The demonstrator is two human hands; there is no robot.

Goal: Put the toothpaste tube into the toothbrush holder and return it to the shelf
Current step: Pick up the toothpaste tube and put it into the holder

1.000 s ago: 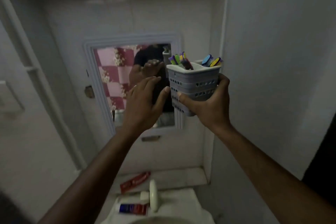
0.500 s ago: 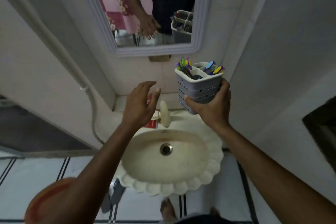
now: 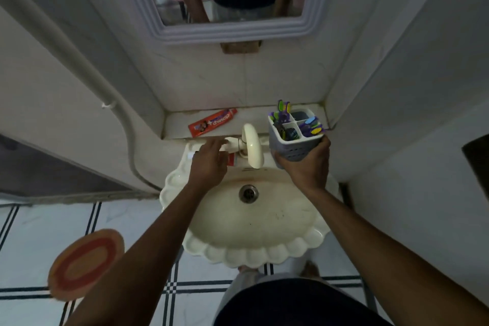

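So there's a pale ledge [image 3: 254,114] behind the sink [image 3: 254,254], and a red toothpaste tube [image 3: 211,123] lies flat on it, angled. Another tube [image 3: 230,159] sits on the sink's back rim, mostly hidden.

The toothpaste tube [image 3: 212,123] on the ledge is red with white lettering. The toothbrush holder [image 3: 293,144] is pale grey, its toothbrushes [image 3: 312,126] purple, green, blue and yellow. The scalloped sink [image 3: 254,222] is cream. The floor tiles [image 3: 31,243] are white with dark stripes; the oval mat [image 3: 84,263] is orange, ringed red.
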